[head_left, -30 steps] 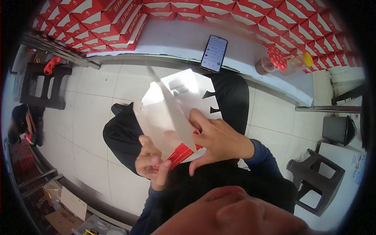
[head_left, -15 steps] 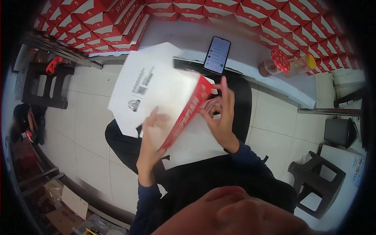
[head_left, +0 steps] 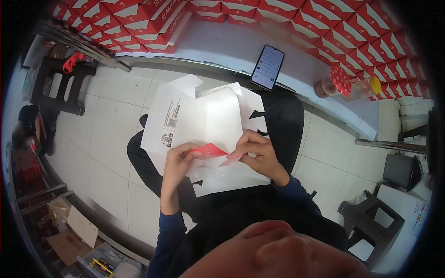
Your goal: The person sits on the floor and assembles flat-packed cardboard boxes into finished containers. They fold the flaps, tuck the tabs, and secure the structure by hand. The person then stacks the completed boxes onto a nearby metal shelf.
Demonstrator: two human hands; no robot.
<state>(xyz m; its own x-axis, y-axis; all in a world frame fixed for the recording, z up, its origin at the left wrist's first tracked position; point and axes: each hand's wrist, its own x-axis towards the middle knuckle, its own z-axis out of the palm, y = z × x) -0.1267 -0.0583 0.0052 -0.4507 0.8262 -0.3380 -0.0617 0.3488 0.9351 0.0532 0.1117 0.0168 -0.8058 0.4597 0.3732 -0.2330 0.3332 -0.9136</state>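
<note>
Dark plastic stool (head_left: 62, 85) sits far left on the tiled floor (head_left: 109, 139), something red by its top edge. Next along, a stack of red-and-white boxes (head_left: 155, 28) fills the left end of the white tabletop (head_left: 218, 39). Then the lap (head_left: 287, 111): a white carton (head_left: 222, 113) lies spread out across it, panels angled every which way. The left hand (head_left: 176, 162) has thumb and fingers pinched tight on the left end of its red flap (head_left: 208, 150); the right hand (head_left: 257, 153), fingers curled in, has the other end pinched. Lit-up phone (head_left: 268, 67) on the tabletop's near edge, then a cup of brown drink (head_left: 326, 87) and a yellow-capped clear container (head_left: 361, 90) toward the right end.
</note>
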